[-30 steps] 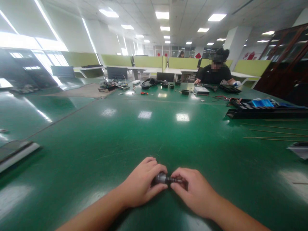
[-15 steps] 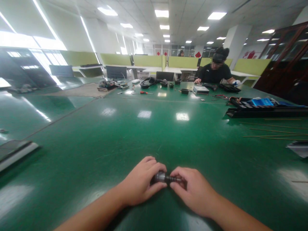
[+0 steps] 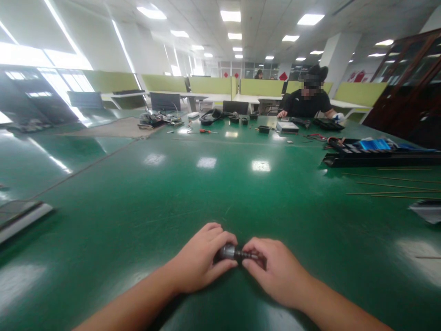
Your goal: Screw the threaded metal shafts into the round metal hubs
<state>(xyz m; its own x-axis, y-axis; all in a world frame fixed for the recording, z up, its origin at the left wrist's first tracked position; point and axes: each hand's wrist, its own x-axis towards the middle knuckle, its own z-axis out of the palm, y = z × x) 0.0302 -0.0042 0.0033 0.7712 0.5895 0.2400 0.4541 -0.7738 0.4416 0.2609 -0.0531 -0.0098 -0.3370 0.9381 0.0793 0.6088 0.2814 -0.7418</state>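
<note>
A dark metal cylinder (image 3: 228, 251) with a thinner, ridged shaft (image 3: 242, 254) lies level just over the green table (image 3: 193, 197). My left hand (image 3: 204, 259) curls around the thick body from the left, thumb on the near side and fingers on the far side. From the right, my right hand (image 3: 277, 269) pinches the tip of the shaft between thumb and fingers. The ridged stretch shows in the gap between the two hands. My palm and fingers hide the cylinder's left end, and the exact kind of part cannot be made out.
A black tray (image 3: 379, 158) holding blue packets stands at the right, with thin rods (image 3: 392, 186) in front. Across the table lie a red-handled screwdriver (image 3: 206, 131), a grey box (image 3: 287, 127) and electronic parts (image 3: 156, 118). A person (image 3: 308, 103) sits at the far side.
Both hands keep their hold on the metal part and have hardly moved. The whole view has shifted very slightly.
</note>
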